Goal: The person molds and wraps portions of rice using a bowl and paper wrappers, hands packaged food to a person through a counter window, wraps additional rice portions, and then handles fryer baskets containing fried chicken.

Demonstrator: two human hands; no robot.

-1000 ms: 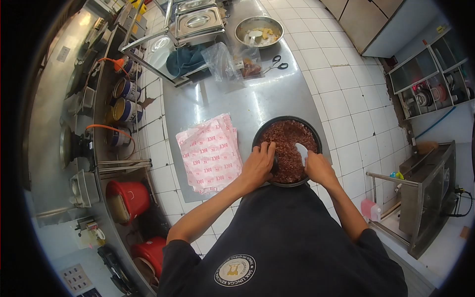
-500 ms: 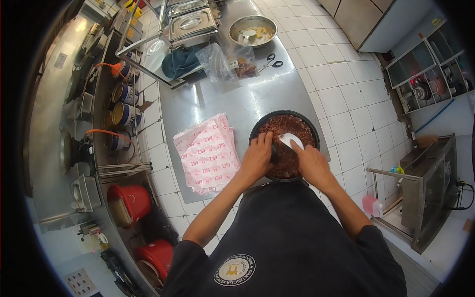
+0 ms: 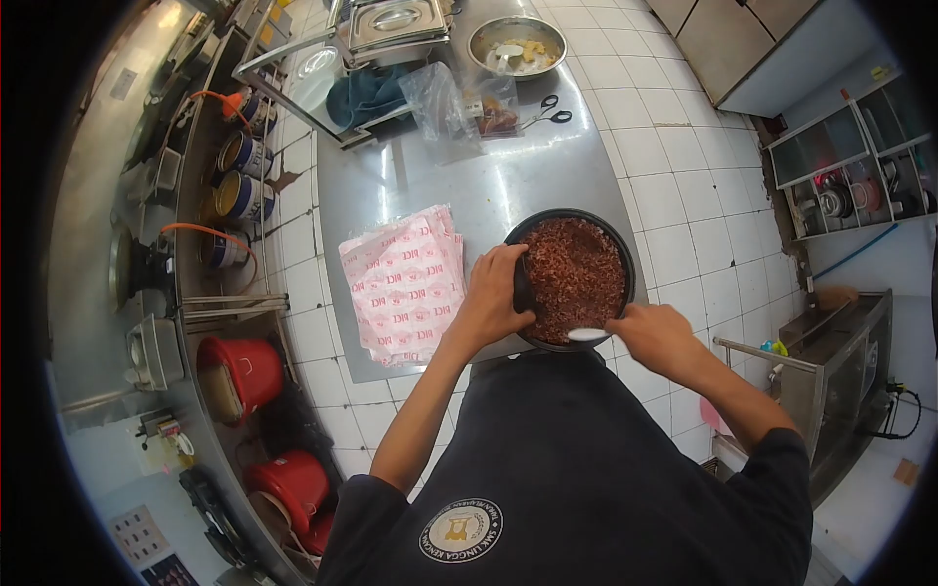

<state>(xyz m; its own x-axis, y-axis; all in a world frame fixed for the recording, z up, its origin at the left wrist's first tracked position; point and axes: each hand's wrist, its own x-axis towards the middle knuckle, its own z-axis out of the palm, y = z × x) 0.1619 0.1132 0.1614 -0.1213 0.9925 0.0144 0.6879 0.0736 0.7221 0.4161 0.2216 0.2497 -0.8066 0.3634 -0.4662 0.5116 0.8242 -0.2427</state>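
A round black pot (image 3: 629, 252) filled with reddish-brown rice (image 3: 572, 269) stands near the front right of the steel table. My left hand (image 3: 495, 301) is closed round the dark handle on the pot's left side, thumb over the rim. A white rice paddle (image 3: 588, 335) is gripped in my right hand (image 3: 657, 338) at the pot's lower right edge. Its pale blade lies over the near rim of the rice, pointing left. Left of the pot rests a stack of pink-and-white printed paper sheets (image 3: 405, 288).
Farther up the steel table (image 3: 391, 186) are a clear plastic bag (image 3: 435, 103), scissors (image 3: 555, 111) and a metal bowl (image 3: 518, 29) with pale yellow food. A glass-sided frame (image 3: 293, 93) stands at the table's back left. Red buckets (image 3: 256, 376) sit under the left counter.
My right hand has drawn the paddle from the middle of the rice to the near right rim. My left hand has shifted from over the rice to the pot's left side.
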